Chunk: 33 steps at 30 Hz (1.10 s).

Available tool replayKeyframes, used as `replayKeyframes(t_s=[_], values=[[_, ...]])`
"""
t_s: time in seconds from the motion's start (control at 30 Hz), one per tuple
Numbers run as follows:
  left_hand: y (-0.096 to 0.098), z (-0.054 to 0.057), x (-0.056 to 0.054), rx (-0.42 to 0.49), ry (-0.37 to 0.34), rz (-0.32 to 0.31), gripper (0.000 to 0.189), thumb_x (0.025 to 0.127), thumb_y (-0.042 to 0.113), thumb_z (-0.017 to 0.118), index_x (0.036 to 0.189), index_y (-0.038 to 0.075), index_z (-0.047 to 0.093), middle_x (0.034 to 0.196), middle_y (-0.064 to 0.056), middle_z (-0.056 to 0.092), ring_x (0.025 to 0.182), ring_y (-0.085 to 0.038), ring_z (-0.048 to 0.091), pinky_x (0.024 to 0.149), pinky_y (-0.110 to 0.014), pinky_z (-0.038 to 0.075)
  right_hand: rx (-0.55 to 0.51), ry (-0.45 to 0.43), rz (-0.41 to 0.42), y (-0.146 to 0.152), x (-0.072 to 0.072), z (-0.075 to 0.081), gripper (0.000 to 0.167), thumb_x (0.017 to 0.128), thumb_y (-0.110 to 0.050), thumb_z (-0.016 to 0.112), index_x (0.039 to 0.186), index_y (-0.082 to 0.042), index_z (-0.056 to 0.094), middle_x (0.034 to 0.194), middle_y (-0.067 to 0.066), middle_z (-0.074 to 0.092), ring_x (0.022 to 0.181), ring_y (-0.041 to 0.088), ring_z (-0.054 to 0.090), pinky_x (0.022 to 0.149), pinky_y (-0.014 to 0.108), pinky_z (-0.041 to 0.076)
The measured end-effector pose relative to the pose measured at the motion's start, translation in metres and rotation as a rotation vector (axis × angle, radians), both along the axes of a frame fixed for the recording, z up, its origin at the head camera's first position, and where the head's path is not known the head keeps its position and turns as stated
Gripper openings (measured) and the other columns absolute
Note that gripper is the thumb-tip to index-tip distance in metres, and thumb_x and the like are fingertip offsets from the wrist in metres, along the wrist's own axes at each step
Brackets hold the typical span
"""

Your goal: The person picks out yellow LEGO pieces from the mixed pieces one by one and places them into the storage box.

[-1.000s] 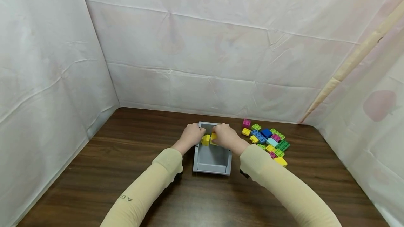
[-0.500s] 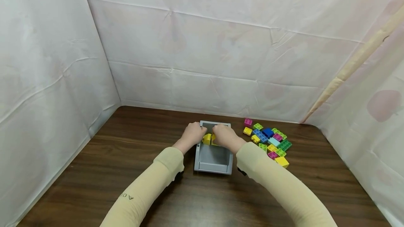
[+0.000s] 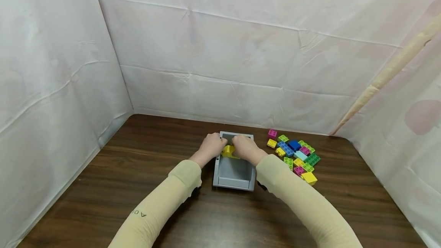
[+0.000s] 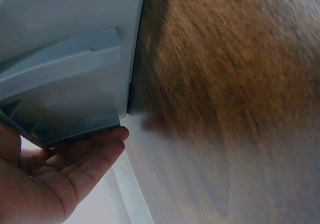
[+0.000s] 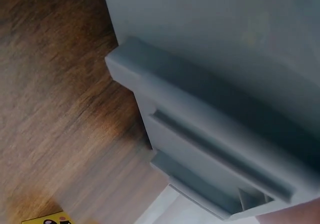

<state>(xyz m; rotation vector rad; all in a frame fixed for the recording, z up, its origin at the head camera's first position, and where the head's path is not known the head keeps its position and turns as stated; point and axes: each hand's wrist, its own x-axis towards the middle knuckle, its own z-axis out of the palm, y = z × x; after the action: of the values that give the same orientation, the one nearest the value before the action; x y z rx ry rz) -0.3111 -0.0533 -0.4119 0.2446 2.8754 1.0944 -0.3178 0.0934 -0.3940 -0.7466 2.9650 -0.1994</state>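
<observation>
A grey plastic box (image 3: 234, 183) sits on the dark wooden table, with yellow bricks (image 3: 228, 151) inside towards its far half. My left hand (image 3: 210, 148) holds the box's left wall. In the left wrist view the fingers of that hand (image 4: 75, 181) lie along the outside of the box (image 4: 70, 64). On the other side my right hand (image 3: 246, 149) is curled over the right wall, close to the yellow bricks, and partly covers them. The right wrist view shows mostly the box's rim and outer wall (image 5: 190, 104); only a strip of skin shows at the corner, and those fingertips are hidden.
To the right of the box lies a loose group of building bricks, among them a dark green brick (image 3: 312, 159), a blue brick (image 3: 285, 148), a pink brick (image 3: 272, 133) and a larger yellow brick (image 3: 309, 178). White sheeting (image 3: 206, 68) encloses the table's back and sides.
Inside the box the yellow bricks look shifted: two separate shapes now appear closer together and lower beneath my right hand. Both hands keep nearly the same places; the whole view has moved slightly.
</observation>
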Motion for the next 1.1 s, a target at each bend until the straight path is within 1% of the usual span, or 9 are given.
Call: replayKeyframes(t_s=[0.17, 0.37, 0.57, 0.67, 0.77, 0.9, 0.97, 1.1], values=[[0.001, 0.001, -0.001, 0.001, 0.001, 0.004, 0.044, 0.097, 0.022, 0.041, 0.054, 0.012, 0.040, 0.047, 0.001, 0.034, 0.038, -0.011, 0.034, 0.038, -0.021, 0.032, -0.015, -0.010, 0.002, 0.001, -0.002, 0.000, 0.017, 0.076, -0.009, 0.076, 0.091, -0.002, 0.070, 0.077, 0.003, 0.063, 0.063, 0.014, 0.050, 0.058, 0.028, 0.047], [0.002, 0.002, -0.001, 0.013, 0.000, 0.004, 0.044, 0.096, 0.021, 0.041, 0.053, 0.012, 0.038, 0.047, 0.001, 0.032, 0.038, -0.011, 0.030, 0.038, -0.022, 0.030, -0.023, 0.003, 0.011, 0.005, 0.000, 0.006, 0.019, 0.077, -0.009, 0.076, 0.094, -0.002, 0.071, 0.080, 0.004, 0.064, 0.064, 0.015, 0.052, 0.059, 0.029, 0.048], [0.000, 0.001, 0.000, 0.027, -0.027, 0.001, 0.046, 0.097, 0.020, 0.040, 0.051, 0.013, 0.036, 0.045, 0.002, 0.029, 0.037, -0.011, 0.025, 0.038, -0.023, 0.028, -0.020, -0.011, 0.034, 0.010, 0.003, 0.016, 0.028, 0.080, -0.012, 0.074, 0.104, 0.000, 0.069, 0.096, 0.010, 0.068, 0.067, 0.014, 0.056, 0.062, 0.030, 0.051], [0.000, 0.000, 0.000, 0.020, -0.035, -0.003, 0.047, 0.097, 0.021, 0.040, 0.050, 0.013, 0.036, 0.044, 0.002, 0.029, 0.037, -0.011, 0.024, 0.038, -0.024, 0.027, -0.019, -0.017, 0.055, 0.012, 0.004, 0.022, 0.031, 0.081, -0.013, 0.073, 0.108, 0.000, 0.068, 0.101, 0.012, 0.068, 0.074, 0.015, 0.060, 0.067, 0.032, 0.053], [-0.001, 0.000, 0.000, 0.009, -0.035, -0.006, 0.048, 0.098, 0.021, 0.040, 0.050, 0.013, 0.036, 0.043, 0.002, 0.029, 0.037, -0.011, 0.025, 0.037, -0.023, 0.027, -0.042, -0.015, 0.074, 0.015, 0.006, 0.028, 0.033, 0.081, -0.012, 0.073, 0.111, 0.000, 0.067, 0.108, 0.013, 0.067, 0.088, 0.019, 0.064, 0.077, 0.036, 0.054], [0.000, 0.000, 0.000, 0.001, -0.033, -0.001, 0.047, 0.098, 0.021, 0.041, 0.052, 0.013, 0.038, 0.044, 0.002, 0.030, 0.036, -0.010, 0.025, 0.036, -0.023, 0.027, -0.069, 0.012, 0.098, 0.021, 0.011, 0.037, 0.036, 0.082, -0.012, 0.072, 0.115, -0.001, 0.065, 0.116, 0.014, 0.064, 0.105, 0.026, 0.061, 0.088, 0.039, 0.051], [0.000, 0.001, 0.000, 0.002, -0.040, 0.000, 0.046, 0.099, 0.022, 0.041, 0.054, 0.012, 0.039, 0.045, 0.002, 0.031, 0.036, -0.010, 0.026, 0.036, -0.023, 0.027, -0.079, 0.027, 0.109, 0.025, 0.015, 0.041, 0.038, 0.082, -0.013, 0.072, 0.117, -0.001, 0.064, 0.118, 0.014, 0.062, 0.108, 0.027, 0.059, 0.090, 0.040, 0.050], [0.000, 0.001, 0.001, -0.004, -0.049, 0.007, 0.043, 0.098, 0.023, 0.041, 0.057, 0.012, 0.041, 0.045, 0.002, 0.032, 0.037, -0.010, 0.029, 0.037, -0.023, 0.030, -0.118, 0.047, 0.107, 0.034, 0.021, 0.050, 0.042, 0.082, -0.013, 0.072, 0.121, -0.002, 0.061, 0.121, 0.014, 0.061, 0.111, 0.028, 0.058, 0.091, 0.040, 0.049]])
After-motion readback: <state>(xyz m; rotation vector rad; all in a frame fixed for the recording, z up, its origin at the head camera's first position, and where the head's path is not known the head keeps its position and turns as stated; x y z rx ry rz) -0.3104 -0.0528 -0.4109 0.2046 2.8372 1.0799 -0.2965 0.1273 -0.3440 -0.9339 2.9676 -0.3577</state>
